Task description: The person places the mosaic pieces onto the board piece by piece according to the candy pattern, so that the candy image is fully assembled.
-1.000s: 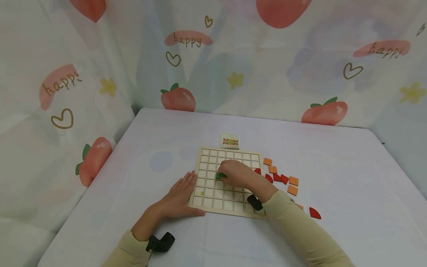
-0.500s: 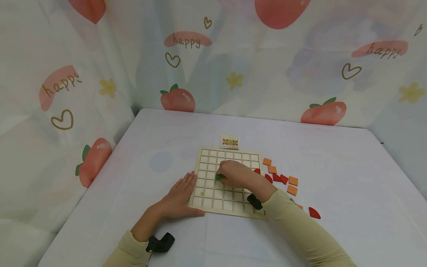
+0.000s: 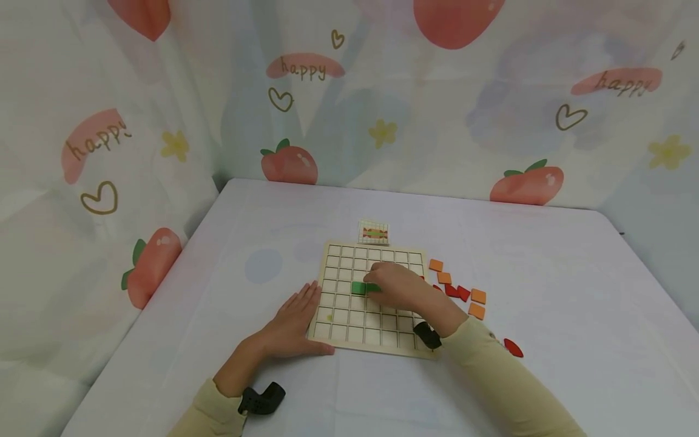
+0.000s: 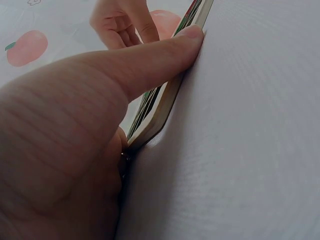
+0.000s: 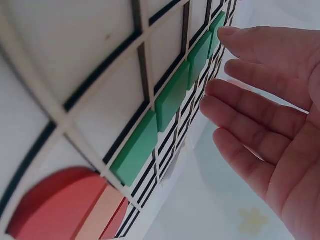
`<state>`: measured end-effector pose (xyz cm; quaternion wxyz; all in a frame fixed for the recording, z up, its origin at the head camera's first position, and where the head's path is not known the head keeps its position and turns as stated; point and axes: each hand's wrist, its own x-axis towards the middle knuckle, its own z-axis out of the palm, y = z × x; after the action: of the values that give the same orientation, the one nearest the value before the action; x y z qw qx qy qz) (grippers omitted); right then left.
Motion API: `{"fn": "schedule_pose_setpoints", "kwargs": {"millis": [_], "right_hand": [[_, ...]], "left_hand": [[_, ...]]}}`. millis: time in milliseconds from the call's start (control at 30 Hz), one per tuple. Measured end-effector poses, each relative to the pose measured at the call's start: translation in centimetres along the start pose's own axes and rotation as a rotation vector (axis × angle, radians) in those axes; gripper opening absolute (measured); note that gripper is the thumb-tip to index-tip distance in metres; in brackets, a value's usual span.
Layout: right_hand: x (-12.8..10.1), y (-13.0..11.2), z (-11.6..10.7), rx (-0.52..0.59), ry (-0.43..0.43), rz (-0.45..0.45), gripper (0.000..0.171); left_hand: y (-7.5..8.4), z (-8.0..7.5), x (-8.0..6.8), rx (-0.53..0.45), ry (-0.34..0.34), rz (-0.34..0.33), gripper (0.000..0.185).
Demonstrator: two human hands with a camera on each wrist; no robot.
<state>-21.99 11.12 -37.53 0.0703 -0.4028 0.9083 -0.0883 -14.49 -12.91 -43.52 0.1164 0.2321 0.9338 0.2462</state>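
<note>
A square wooden grid board (image 3: 341,315) lies on the table in the head view. My left hand (image 3: 292,325) rests beside its near left corner, fingers spread along the left side; in the left wrist view the thumb (image 4: 150,62) lies against the board's edge. Over the middle of the board is my right hand (image 3: 398,285), partly covering a row of green square tiles (image 3: 358,287). The right wrist view shows several green tiles (image 5: 135,150) in line, with that hand's fingers (image 5: 250,105) loosely extended beside them. The thumb tip is by the farthest tile; contact cannot be told.
A small pattern card (image 3: 374,233) lies behind the board. Orange square tiles (image 3: 478,296) and red pieces (image 3: 463,293) are scattered to its right, one red piece (image 3: 513,348) nearer the front. Red rounded pieces (image 5: 50,200) sit at the row's near end in the right wrist view.
My right hand has shifted slightly right, off the leftmost green tile, which now lies uncovered in the grid. The left hand stays put.
</note>
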Motion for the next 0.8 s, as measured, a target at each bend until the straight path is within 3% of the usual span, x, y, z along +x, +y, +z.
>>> {"fn": "schedule_pose_setpoints", "kwargs": {"millis": [267, 600, 800], "right_hand": [[-1.0, 0.7, -0.1, -0.004, 0.005, 0.006, 0.014], [-2.7, 1.9, 0.0, 0.026, 0.029, 0.084, 0.028], [-3.6, 2.8, -0.1, 0.042, 0.037, 0.088, 0.028]], "left_hand": [[0.0, 0.0, 0.0, 0.008, 0.005, 0.001, 0.115], [0.0, 0.0, -0.1, 0.012, 0.013, 0.007, 0.115], [0.1, -0.1, -0.2, 0.002, 0.014, 0.007, 0.115]]}}
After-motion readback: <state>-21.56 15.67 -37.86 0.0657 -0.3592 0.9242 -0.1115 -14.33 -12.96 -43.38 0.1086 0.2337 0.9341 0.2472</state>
